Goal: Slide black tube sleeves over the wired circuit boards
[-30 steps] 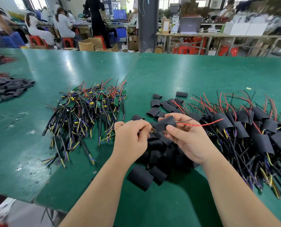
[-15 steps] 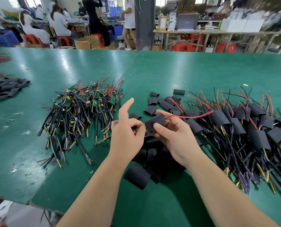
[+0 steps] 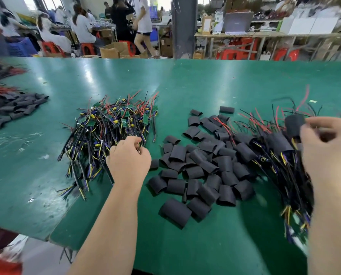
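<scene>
A heap of bare wired circuit boards [image 3: 114,128] with green boards and black, yellow and red wires lies left of centre. My left hand [image 3: 129,157] is at its near right edge, fingers curled down onto some wires. Loose black tube sleeves [image 3: 201,167] are piled in the middle. At the far right my right hand [image 3: 328,147], blurred, pinches a sleeved board [image 3: 294,124] just above the pile of sleeved boards [image 3: 273,151].
The green table [image 3: 185,80] has its near edge at the bottom left. A second pile of black sleeves [image 3: 12,110] and red wires lies at the far left. People, red stools, boxes and benches fill the background beyond the table.
The two hands have parted. My right hand has carried the sleeved board right to the pile of sleeved boards. My left hand has let go and moved left to the bare boards.
</scene>
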`<action>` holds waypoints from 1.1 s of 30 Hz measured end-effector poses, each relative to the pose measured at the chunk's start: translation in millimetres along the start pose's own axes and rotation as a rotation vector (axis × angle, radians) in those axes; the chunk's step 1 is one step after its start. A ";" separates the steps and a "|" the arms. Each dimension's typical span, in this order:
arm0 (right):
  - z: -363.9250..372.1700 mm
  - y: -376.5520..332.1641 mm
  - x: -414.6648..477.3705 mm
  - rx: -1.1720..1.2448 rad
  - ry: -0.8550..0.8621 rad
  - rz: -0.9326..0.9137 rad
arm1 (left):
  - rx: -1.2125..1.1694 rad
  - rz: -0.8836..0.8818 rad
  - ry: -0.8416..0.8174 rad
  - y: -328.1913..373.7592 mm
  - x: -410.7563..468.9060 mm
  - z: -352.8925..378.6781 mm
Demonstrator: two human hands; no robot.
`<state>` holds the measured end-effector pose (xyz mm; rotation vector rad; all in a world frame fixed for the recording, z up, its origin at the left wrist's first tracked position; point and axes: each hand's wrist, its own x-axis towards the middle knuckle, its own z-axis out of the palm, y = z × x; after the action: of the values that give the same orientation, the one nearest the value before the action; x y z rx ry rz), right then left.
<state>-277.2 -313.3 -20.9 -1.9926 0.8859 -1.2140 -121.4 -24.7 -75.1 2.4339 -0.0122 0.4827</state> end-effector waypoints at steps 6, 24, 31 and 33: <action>18.7 -16.2 -19.8 -0.093 -0.111 -0.109 | 0.153 -0.040 -0.097 -2.9 5.5 6.2; 40.1 -26.3 -42.3 0.077 -0.315 -0.082 | -0.305 -0.237 -0.400 -0.2 72.9 -20.7; 51.5 -35.5 -56.9 0.512 -0.575 0.263 | -0.475 0.169 -0.823 4.0 32.5 -71.4; 54.1 -41.9 -63.4 0.740 -0.758 0.441 | -0.516 0.266 -0.918 10.5 20.0 -80.8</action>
<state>-240.8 -229.3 -38.7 -1.3556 0.3613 -0.3668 -131.4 18.0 -3.5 1.9390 -0.7520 -0.5076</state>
